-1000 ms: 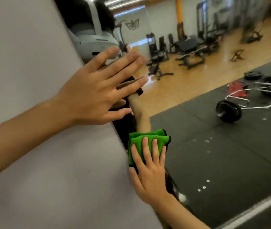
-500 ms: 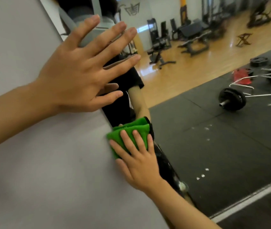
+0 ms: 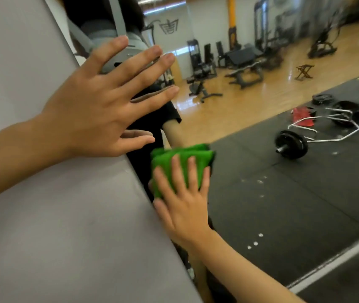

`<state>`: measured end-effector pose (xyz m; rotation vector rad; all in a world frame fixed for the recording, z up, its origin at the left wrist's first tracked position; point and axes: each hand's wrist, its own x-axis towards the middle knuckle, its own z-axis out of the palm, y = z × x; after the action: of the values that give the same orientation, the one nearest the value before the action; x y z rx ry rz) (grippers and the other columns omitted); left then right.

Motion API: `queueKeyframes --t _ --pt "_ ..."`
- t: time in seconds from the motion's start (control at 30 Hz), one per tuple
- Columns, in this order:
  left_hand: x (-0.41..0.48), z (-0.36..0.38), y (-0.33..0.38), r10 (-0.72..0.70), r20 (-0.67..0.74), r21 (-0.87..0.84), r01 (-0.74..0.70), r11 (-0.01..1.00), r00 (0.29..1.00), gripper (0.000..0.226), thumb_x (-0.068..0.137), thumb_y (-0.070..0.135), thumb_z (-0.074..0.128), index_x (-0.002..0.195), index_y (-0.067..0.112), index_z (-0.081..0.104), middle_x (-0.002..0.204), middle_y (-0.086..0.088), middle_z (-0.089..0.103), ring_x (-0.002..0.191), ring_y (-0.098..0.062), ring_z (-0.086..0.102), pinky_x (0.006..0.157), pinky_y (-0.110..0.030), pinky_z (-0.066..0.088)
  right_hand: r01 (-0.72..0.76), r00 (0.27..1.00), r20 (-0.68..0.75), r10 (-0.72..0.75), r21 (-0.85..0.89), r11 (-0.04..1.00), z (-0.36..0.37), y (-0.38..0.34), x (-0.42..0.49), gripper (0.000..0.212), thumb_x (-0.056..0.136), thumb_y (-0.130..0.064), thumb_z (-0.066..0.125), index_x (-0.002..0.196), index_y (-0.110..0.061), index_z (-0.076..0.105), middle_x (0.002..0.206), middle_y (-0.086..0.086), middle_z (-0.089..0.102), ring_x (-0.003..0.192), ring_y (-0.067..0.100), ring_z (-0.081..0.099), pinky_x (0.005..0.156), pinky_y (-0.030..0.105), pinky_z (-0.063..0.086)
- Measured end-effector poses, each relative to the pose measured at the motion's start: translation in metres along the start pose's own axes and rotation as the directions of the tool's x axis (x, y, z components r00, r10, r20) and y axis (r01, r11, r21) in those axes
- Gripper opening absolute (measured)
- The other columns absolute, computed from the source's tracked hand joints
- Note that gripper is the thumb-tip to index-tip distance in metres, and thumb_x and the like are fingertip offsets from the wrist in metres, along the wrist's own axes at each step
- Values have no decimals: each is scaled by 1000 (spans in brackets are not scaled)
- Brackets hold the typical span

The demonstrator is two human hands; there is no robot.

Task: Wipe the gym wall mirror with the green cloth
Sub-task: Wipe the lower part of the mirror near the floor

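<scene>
Gym wall mirror (image 3: pixel 283 204), green cloth (image 3: pixel 164 166) half hidden under right hand (image 3: pixel 185 207)

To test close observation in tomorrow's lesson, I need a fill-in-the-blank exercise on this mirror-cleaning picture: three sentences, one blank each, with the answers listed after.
1. The right hand presses a folded ____ cloth flat against the mirror.
2. The left hand lies flat with straight fingers and holds ____.
3. In the reflection, a ____ item lies beside the loaded bar.

Missing words: green; nothing; red.
</scene>
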<state>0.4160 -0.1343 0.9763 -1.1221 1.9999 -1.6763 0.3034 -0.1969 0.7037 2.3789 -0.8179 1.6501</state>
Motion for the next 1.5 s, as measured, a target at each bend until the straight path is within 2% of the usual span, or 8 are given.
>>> queueKeyframes --t 0.13,0.37,0.5,0.63,0.9,1.17,1.37,1.5 --pt "-1 1 0 -1 -7 10 1 1000 1000 82 106 65 34 169 14 22 175 -22 9 163 -39 13 128 -64 14 240 971 23 -239 -91 966 -14 75 -8 58 111 -49 23 167 -36 14 176 -2 2 162 25 1 129 53 -2" --pt "-1 2 0 -8 0 -5 8 1000 1000 83 105 67 32 169 15 22 176 -22 8 163 -38 8 130 -62 8 -645 682 -303 666 178 743 -39 77 99 62 107 -36 16 165 -13 20 172 18 15 160 41 9 124 68 10" --pt "-1 2 -1 -7 -8 -7 7 1000 1000 82 105 66 33 169 14 23 175 -22 8 163 -38 8 129 -63 10 16 995 -97 -16 -2 1000 -16 16 42 58 111 -48 16 165 -27 19 175 4 6 161 35 3 127 62 1" --pt "0 1 0 0 -7 1 0 1000 1000 83 104 66 34 169 14 23 176 -22 8 163 -38 8 130 -62 8 360 931 -16 -365 -140 923 -26 92 27 58 110 -48 22 167 -35 17 176 -2 7 162 27 6 129 55 4" --pt "0 3 0 0 -15 8 0 1000 1000 84 104 67 32 169 15 22 176 -21 6 164 -37 7 130 -60 4 -602 714 -349 608 137 786 -42 70 114 64 106 -35 22 165 -11 22 172 18 18 159 40 12 125 65 10" --pt "1 2 0 10 11 35 -11 999 1000 86 104 69 29 170 16 16 176 -22 3 164 -37 5 130 -60 3 245 966 -56 -251 -99 964 -14 78 8 57 110 -44 27 166 -36 19 176 -3 2 162 28 3 128 57 4" --pt "1 3 1 -2 1 32 2 999 1000 86 103 70 29 169 16 20 176 -21 3 164 -36 5 131 -60 5 -486 799 -313 513 166 858 -46 114 97 60 108 -34 27 166 -15 23 173 18 15 160 38 7 127 61 4" --pt "1 3 2 -8 -6 35 8 999 1000 87 102 69 34 169 16 18 176 -21 2 164 -36 5 130 -60 8 -418 850 -322 416 66 906 -34 65 92 61 108 -36 33 164 -15 28 172 17 17 159 43 13 124 67 11"
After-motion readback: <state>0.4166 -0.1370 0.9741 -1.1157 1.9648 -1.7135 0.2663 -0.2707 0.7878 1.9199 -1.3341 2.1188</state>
